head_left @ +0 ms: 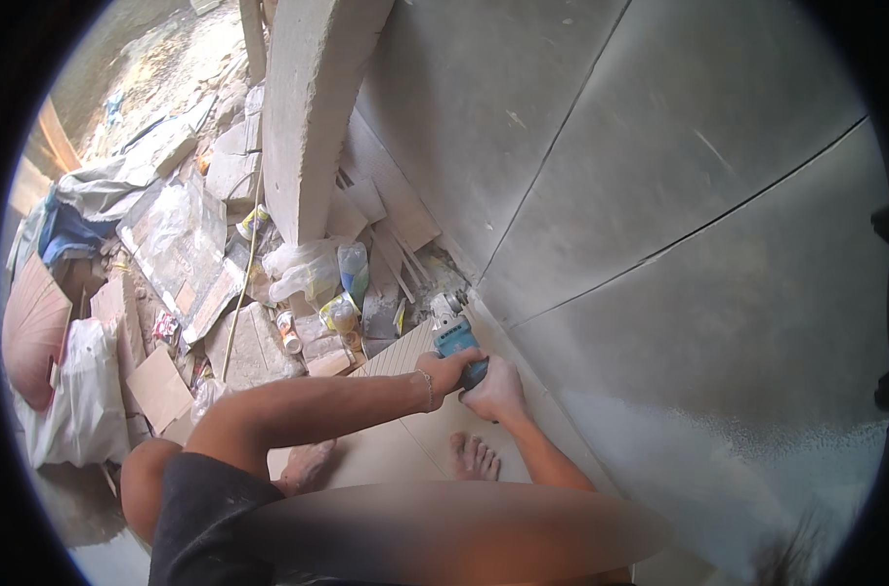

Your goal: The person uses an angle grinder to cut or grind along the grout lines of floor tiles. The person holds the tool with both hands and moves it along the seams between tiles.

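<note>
A teal angle grinder point(456, 338) is held in both my hands, its metal head pointing away from me toward the corner at the foot of the grey panelled wall point(659, 322). My left hand point(446, 375), with a bracelet on its wrist, wraps round the left side of the body. Closed round the rear end is my right hand point(497, 393), coated in pale dust. Beneath the tool lies a pale tiled floor point(386, 454) with thin grooves. Whether the disc touches the floor or wall cannot be made out.
My bare feet point(476, 457) stand on the tiles close behind the grinder. Left of it, rubble, broken boards, a plastic bottle point(353, 269) and a paper cup point(288, 332) crowd the ground. A concrete post point(313, 127) rises beyond. A white sack point(78, 391) sits at far left.
</note>
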Tool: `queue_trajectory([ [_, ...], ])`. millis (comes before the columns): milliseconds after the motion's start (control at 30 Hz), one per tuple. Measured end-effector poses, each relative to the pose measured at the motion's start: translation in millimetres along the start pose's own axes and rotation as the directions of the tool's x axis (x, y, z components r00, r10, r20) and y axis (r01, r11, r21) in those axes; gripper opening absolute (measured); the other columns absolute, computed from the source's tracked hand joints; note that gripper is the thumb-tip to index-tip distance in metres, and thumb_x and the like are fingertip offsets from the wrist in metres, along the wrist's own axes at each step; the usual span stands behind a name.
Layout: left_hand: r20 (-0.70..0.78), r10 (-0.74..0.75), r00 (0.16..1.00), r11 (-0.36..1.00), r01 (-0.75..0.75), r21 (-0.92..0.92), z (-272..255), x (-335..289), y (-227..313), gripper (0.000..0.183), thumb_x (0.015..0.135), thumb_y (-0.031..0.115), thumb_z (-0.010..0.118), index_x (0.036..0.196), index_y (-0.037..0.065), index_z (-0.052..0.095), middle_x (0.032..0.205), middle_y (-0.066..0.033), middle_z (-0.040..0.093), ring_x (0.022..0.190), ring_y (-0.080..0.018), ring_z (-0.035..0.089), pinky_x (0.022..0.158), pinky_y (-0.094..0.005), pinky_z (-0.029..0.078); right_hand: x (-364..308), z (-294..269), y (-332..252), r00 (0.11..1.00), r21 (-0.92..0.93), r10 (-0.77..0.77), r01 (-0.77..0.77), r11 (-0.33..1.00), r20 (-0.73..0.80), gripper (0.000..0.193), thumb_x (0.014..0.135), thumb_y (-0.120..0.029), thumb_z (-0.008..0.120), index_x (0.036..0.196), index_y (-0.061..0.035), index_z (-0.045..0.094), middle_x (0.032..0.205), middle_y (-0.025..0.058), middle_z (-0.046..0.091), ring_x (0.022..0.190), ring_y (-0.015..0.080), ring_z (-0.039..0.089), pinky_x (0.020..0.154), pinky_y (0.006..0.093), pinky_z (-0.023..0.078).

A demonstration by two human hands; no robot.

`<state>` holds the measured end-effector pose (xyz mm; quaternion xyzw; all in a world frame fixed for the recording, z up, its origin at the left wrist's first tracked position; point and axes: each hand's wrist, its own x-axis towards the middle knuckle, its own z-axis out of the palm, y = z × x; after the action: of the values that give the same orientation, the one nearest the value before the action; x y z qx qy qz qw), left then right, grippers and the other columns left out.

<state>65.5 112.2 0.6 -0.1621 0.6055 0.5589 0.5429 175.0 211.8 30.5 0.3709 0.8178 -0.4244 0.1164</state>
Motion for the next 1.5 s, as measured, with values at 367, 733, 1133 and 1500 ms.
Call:
queue_trajectory([
  [367, -0.161, 0.174, 0.971, 0.984, -0.165, 0.068, 31.3, 34.1, -36.8, 0.049, 0.081, 0.027, 0.093, 0.112, -0.006, 0.073, 0.107, -0.0133, 0.076, 0.092, -0.0215, 0.076, 0.084, -0.0354, 0.060, 33.0, -4.2, 39.5, 0.995, -0.058, 0.024, -0.018, 0.998, 0.102, 0.061, 0.072, -0.021, 0.084, 0.126, 0.0013, 0.066, 0.111, 0.0264, 0.076, 0.103, 0.0396, 0.077, 0.084, 0.0464, 0.063],
  [733, -0.175, 0.200, 0.964, 0.979, -0.189, 0.078, 37.2, 38.5, -34.0, 0.050, 0.079, 0.028, 0.094, 0.110, -0.006, 0.073, 0.104, -0.0130, 0.076, 0.087, -0.0208, 0.075, 0.077, -0.0352, 0.060, 44.6, -1.1, 52.5, 0.996, -0.015, -0.020, 0.022, 1.000, 0.086, 0.064, 0.072, -0.021, 0.083, 0.131, -0.0023, 0.066, 0.115, 0.0262, 0.075, 0.110, 0.0416, 0.074, 0.091, 0.0477, 0.061],
  [1133, -0.180, 0.174, 0.968, 0.982, -0.157, 0.103, 38.7, 51.6, -31.1, 0.050, 0.078, 0.030, 0.094, 0.110, -0.003, 0.075, 0.105, -0.0117, 0.077, 0.089, -0.0196, 0.075, 0.079, -0.0339, 0.058, 52.7, -6.0, 51.2, 0.997, -0.060, -0.013, 0.018, 0.998, 0.072, 0.062, 0.070, -0.020, 0.083, 0.125, 0.0030, 0.066, 0.113, 0.0291, 0.075, 0.109, 0.0434, 0.074, 0.093, 0.0473, 0.061],
  [1500, -0.181, 0.190, 0.965, 0.981, -0.178, 0.080, 41.4, 50.3, -30.5, 0.054, 0.078, 0.031, 0.094, 0.112, -0.005, 0.073, 0.105, -0.0126, 0.076, 0.088, -0.0206, 0.075, 0.079, -0.0342, 0.059, 55.9, -10.2, 53.3, 0.996, -0.038, -0.014, 0.018, 0.999, 0.091, 0.061, 0.068, -0.023, 0.084, 0.120, 0.0043, 0.068, 0.112, 0.0298, 0.075, 0.108, 0.0445, 0.074, 0.092, 0.0471, 0.060],
])
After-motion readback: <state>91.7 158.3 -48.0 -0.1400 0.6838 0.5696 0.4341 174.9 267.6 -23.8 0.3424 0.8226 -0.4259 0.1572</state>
